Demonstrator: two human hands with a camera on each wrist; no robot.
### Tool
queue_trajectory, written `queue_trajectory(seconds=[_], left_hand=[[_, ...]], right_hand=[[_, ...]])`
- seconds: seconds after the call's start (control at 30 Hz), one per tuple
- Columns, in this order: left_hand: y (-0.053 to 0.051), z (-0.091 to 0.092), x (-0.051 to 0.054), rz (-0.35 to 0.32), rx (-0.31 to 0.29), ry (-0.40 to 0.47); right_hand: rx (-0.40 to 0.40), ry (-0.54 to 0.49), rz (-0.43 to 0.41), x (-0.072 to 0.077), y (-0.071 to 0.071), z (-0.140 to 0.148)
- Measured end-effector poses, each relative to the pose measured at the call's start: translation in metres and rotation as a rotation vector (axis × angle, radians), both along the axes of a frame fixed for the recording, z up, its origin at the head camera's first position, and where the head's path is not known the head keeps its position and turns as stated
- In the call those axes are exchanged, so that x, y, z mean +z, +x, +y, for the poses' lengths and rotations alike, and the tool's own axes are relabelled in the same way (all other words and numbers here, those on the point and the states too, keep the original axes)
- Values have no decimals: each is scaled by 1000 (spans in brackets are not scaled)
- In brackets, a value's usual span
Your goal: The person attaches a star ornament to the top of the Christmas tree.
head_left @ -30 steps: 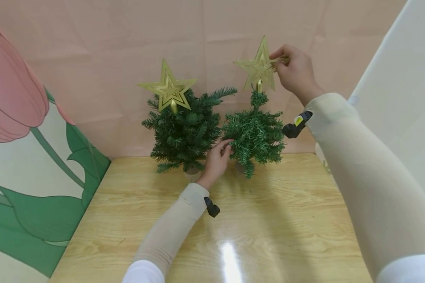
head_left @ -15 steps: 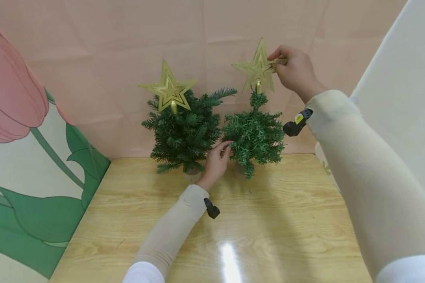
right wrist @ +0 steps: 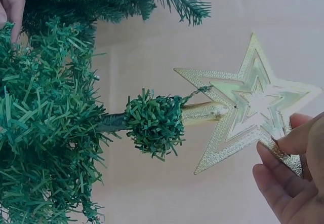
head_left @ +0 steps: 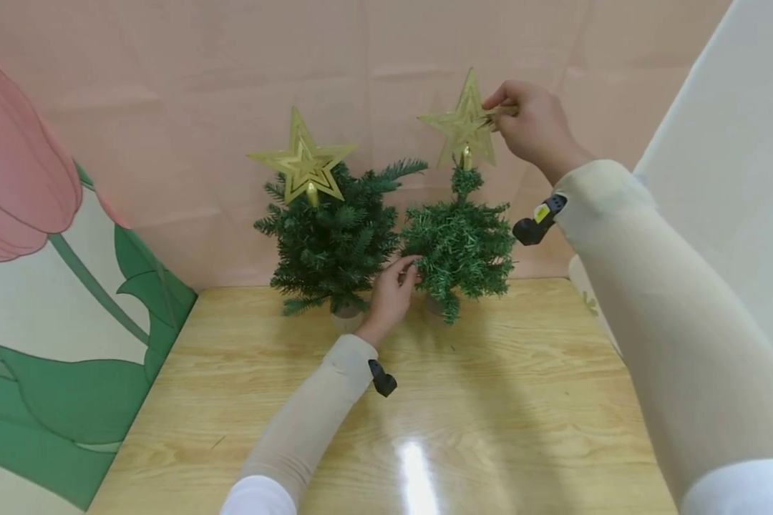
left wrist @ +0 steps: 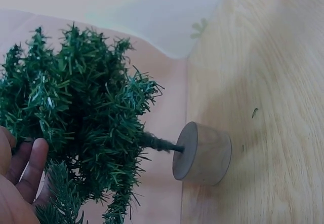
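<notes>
My right hand (head_left: 536,127) pinches one arm of a gold star tree topper (right wrist: 217,148). The star's gold sleeve (right wrist: 202,112) sits on the green top tuft (right wrist: 154,122) of the right-hand artificial Christmas tree (head_left: 460,247). My left hand (head_left: 391,293) is at this tree's left side, and its thumb and fingers pinch a branch there; foliage partly hides the fingertips. In the left wrist view the tree's thin trunk runs into a round base (left wrist: 202,153) on the table.
Close on the left stands a darker, fuller Christmas tree (head_left: 335,243) with its own gold star (head_left: 304,161). A pink cloth backdrop (head_left: 200,86) hangs behind the wooden table (head_left: 477,422). Tulip-printed fabric (head_left: 71,300) is at the left.
My right hand and the star have shifted slightly left and down onto the treetop. The left hand stays in place; the whole view has drifted a little.
</notes>
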State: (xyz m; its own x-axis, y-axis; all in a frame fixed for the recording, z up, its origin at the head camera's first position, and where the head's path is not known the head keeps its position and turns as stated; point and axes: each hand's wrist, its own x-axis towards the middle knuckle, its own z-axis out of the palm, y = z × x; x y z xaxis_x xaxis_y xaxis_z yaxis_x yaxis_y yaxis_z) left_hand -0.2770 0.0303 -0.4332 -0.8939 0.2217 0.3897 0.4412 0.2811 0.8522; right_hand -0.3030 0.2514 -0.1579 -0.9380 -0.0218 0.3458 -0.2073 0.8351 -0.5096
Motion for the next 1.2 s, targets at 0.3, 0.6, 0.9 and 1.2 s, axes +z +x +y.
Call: queue_trajectory(seconds=[0.3,0.6,0.9,1.2], left_hand=[[-4,-8,4,16,9,-12],[-8,-8,6,46,12,-38],[-10,-6,10,57,4,-77],[-9,-6,10,22,-17,-80]], right_hand=[[17,-31,-15,-1,-2,-3],[30,-9,-40,-1,-9,-4],[67,39,-72,-1,-12,1],[49,32,7,-5,-13,8]])
